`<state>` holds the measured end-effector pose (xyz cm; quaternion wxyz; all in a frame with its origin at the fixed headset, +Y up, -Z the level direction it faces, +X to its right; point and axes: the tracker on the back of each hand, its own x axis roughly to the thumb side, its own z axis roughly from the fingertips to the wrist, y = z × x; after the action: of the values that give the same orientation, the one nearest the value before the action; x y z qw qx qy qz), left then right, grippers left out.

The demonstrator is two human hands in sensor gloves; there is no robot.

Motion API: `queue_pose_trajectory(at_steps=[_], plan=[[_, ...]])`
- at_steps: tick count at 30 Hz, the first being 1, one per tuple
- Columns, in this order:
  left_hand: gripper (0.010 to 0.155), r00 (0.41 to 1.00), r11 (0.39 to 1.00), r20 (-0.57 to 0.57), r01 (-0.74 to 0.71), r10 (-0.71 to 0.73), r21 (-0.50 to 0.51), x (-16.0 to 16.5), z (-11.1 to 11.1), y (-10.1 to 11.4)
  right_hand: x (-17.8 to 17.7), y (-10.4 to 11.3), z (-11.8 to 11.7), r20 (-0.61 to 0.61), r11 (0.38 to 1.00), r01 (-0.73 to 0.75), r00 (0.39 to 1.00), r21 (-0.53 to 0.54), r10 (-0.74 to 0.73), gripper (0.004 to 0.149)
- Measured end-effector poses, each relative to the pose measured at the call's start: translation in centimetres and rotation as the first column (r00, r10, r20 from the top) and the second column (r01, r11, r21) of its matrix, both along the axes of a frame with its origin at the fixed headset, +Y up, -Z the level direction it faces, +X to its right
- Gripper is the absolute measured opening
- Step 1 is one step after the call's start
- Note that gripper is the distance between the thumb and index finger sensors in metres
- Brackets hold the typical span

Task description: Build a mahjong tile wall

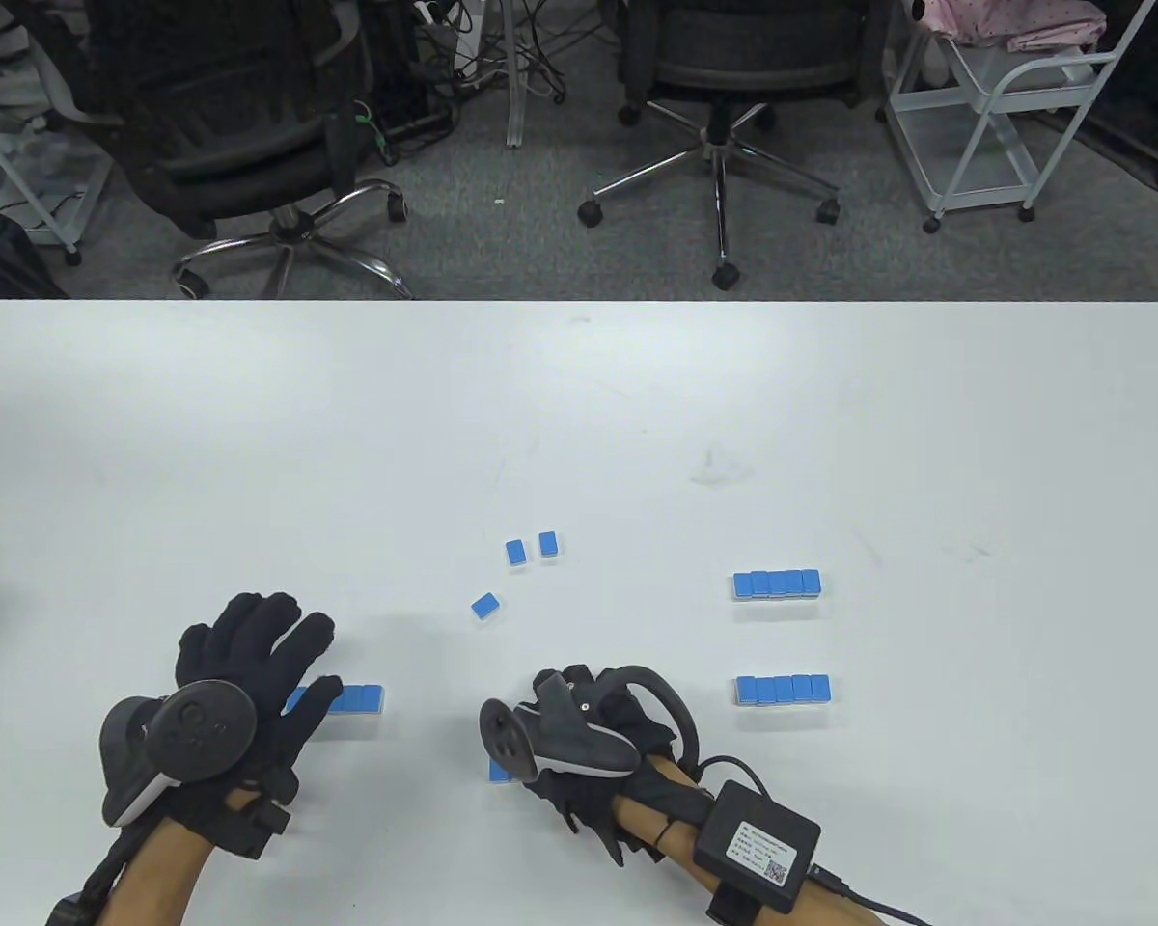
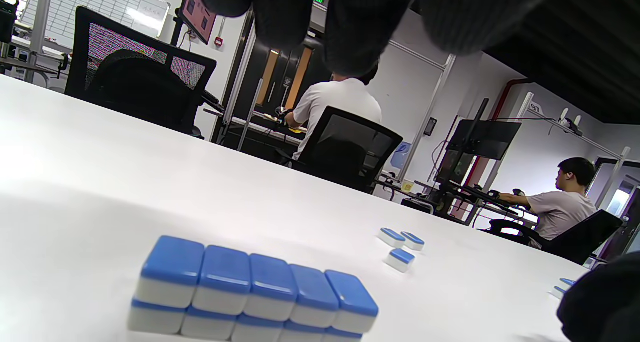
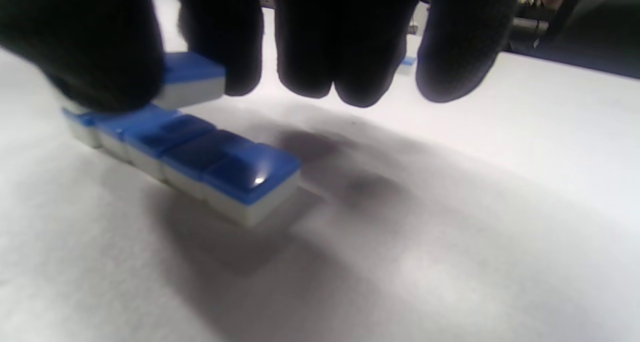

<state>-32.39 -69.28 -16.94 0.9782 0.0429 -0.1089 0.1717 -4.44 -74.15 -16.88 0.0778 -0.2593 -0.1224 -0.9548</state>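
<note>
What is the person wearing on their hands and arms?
Both the left hand and the right hand wear black fabric gloves, each with a dark grey, controller-shaped tracker on its back. A black box with a white label and a cable is strapped to the right forearm.

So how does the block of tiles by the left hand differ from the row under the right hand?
The block by the left hand is stacked two layers high; the row under the right hand is one layer, with the right hand pinching one more tile above its far end. The left hand lies with fingers spread beside its block. Both are five tiles long, blue backs up, white beneath.
</note>
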Motion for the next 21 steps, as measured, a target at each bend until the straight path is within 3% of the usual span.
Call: queue_pose_trajectory(at_steps=[17, 21], plan=[[0.063, 1.0, 1.0, 0.001, 0.001, -0.001, 0.003, 0.0, 0.0, 0.0, -1.5, 0.0, 0.7, -0.031, 0.998, -0.045, 0.998, 0.044, 0.046, 0.058], [0.063, 1.0, 1.0, 0.002, 0.0, 0.0, 0.005, 0.0, 0.0, 0.1, -1.1, 0.8, 0.5, -0.024, 0.998, -0.064, 0.998, 0.0, 0.064, 0.067]])
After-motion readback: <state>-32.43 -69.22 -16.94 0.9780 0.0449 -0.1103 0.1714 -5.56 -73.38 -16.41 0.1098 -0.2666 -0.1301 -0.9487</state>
